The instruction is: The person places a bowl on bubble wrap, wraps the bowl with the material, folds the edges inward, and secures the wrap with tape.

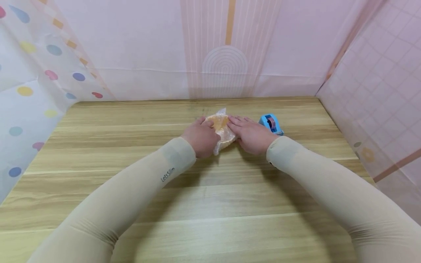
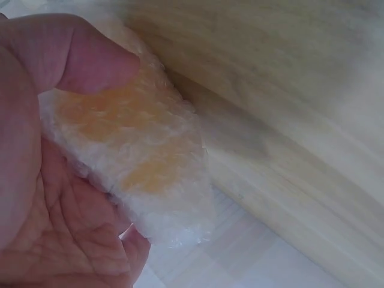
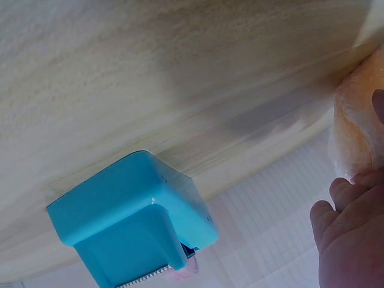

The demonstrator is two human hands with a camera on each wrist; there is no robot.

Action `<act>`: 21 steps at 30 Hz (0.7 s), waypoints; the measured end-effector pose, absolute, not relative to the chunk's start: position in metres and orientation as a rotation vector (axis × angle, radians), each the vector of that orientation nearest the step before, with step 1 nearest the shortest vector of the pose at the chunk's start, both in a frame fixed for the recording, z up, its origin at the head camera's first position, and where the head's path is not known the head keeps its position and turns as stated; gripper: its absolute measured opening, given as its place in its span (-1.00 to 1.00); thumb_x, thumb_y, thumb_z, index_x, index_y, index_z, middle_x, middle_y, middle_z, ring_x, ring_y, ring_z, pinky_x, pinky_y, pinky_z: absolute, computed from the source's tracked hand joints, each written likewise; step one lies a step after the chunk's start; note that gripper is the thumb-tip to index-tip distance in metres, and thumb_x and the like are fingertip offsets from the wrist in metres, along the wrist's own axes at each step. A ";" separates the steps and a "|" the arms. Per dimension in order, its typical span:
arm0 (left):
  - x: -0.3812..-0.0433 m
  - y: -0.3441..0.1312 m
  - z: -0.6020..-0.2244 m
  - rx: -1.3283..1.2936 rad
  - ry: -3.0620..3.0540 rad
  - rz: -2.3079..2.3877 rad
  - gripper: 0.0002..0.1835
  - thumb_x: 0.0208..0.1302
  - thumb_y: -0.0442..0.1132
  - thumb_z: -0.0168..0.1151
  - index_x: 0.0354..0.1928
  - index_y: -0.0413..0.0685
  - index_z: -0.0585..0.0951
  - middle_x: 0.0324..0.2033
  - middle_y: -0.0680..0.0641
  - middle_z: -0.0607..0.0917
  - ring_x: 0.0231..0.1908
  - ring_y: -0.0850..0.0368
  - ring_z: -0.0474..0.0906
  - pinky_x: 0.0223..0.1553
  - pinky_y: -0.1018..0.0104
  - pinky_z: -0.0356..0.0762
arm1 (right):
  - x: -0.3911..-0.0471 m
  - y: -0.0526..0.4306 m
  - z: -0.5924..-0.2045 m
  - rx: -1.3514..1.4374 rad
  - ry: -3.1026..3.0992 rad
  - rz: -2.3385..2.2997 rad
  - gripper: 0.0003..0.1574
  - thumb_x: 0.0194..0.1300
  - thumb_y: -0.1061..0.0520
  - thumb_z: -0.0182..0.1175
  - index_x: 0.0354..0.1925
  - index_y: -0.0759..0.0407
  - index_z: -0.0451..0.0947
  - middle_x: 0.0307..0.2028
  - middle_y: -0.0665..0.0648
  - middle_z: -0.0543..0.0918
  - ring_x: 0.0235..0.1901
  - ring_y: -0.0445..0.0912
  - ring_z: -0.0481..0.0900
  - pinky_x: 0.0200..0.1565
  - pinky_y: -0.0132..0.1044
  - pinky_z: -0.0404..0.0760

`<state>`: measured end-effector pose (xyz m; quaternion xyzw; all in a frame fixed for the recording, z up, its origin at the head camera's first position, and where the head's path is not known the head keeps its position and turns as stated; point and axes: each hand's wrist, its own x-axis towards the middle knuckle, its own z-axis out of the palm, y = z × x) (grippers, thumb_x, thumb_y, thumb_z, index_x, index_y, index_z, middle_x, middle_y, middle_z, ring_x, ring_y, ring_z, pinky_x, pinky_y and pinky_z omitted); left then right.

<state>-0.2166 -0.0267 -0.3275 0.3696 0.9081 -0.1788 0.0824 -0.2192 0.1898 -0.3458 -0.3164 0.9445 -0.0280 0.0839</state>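
Note:
An orange-yellow thing wrapped in clear bubble wrap (image 1: 227,134) is between both hands, towards the back of the table; its kind is hidden by the wrap. My left hand (image 1: 203,138) grips it from the left, and in the left wrist view the thumb (image 2: 99,60) presses over the wrapped face with the other fingers behind. From the right, my right hand (image 1: 252,135) holds the edge of the bundle, fingers on the wrap. The right wrist view shows only part of the bundle (image 3: 359,120), between that hand's thumb and fingers.
A blue tape dispenser (image 1: 270,124) with a pinkish roll stands just beyond the right wrist, its serrated cutter showing in the right wrist view. The wood-grain table (image 1: 210,204) meets patterned sheets (image 1: 148,47) at the back and sides.

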 end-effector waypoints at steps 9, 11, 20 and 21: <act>-0.222 -0.031 -0.327 1.102 2.654 -0.393 -0.36 0.48 0.06 0.19 0.52 0.00 0.45 0.54 -0.13 0.42 0.65 -0.17 0.07 0.69 -0.15 -0.12 | -0.219 0.194 -0.346 -0.943 2.811 -0.097 -0.16 0.62 0.07 0.05 0.68 0.18 0.00 0.70 0.18 -0.02 0.69 0.14 -0.04 0.67 0.08 0.02; -0.223 -0.033 -0.325 1.120 2.654 -0.370 -0.34 0.46 0.02 0.21 0.52 -0.03 0.44 0.56 -0.16 0.39 0.65 -0.20 0.05 0.69 -0.15 -0.11 | -0.219 0.196 -0.346 -0.940 2.815 -0.102 -0.15 0.63 0.07 0.04 0.68 0.18 -0.02 0.70 0.17 -0.01 0.69 0.12 -0.05 0.67 0.06 0.02; -0.226 -0.048 -0.320 1.171 2.664 -0.346 -0.27 0.47 -0.04 0.18 0.60 -0.08 0.30 0.64 -0.21 0.19 0.66 -0.23 -0.01 0.68 -0.15 -0.08 | -0.217 0.200 -0.349 -0.942 2.824 -0.121 -0.12 0.61 0.07 0.08 0.69 0.17 -0.04 0.70 0.19 -0.01 0.69 0.13 -0.04 0.67 0.08 0.04; -0.226 -0.050 -0.320 1.175 2.671 -0.340 -0.26 0.48 -0.04 0.18 0.61 -0.09 0.29 0.64 -0.21 0.19 0.66 -0.23 -0.01 0.68 -0.15 -0.08 | -0.217 0.201 -0.350 -0.943 2.825 -0.126 -0.12 0.61 0.07 0.08 0.69 0.18 -0.04 0.70 0.20 -0.01 0.69 0.14 -0.04 0.67 0.08 0.04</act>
